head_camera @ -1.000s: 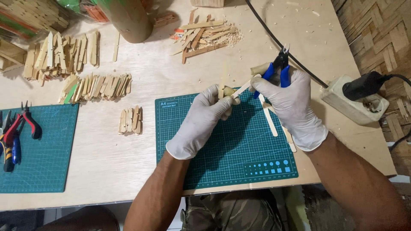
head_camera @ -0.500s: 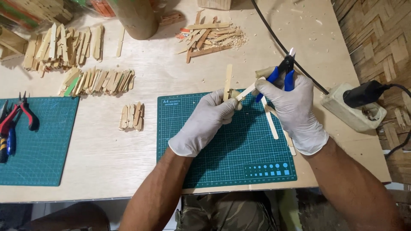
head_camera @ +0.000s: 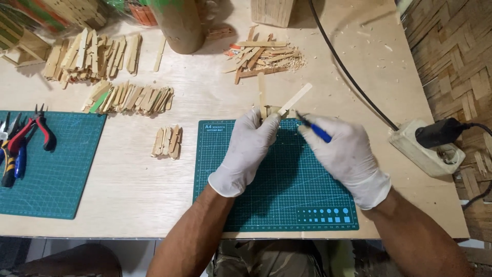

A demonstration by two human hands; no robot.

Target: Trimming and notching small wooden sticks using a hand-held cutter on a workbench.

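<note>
Since the earlier frames, the right hand (head_camera: 344, 156) had dropped from above the work to lie lower on the mat, so that the blue-handled pliers (head_camera: 313, 129) no longer stood up past the knuckles but showed only as a short blue tip between the curled fingers, which were clamped round the handles. At the centre of the frame, just over the top edge of the green cutting mat (head_camera: 287, 205), the flat wooden stick (head_camera: 295, 98) slanted up and to the right, its lower end pinched between the closed thumb and fingers of the left hand (head_camera: 249, 149); a second thin stick (head_camera: 262, 95) stood nearly vertical just behind that hand (whether the hand held it too could not be told). Both hands wore white gloves, and the pliers' tip pointed toward the held stick from the right, close to it but not plainly touching. Above them, at upper centre, lay a loose heap of stick offcuts and shavings (head_camera: 261, 55). To the left of the mat sat a small cluster of short wooden pieces (head_camera: 167, 142), with a longer row of sticks (head_camera: 130, 97) above it and a larger pile (head_camera: 89, 54) in the upper left. At the far left a second green mat (head_camera: 56, 174) carried red-handled pliers (head_camera: 42, 127) and other hand tools. On the right, a white power strip (head_camera: 425, 151) with a black plug rested on the pale wooden table (head_camera: 128, 195), and a black cable (head_camera: 348, 72) ran from it toward the top of the frame.
</note>
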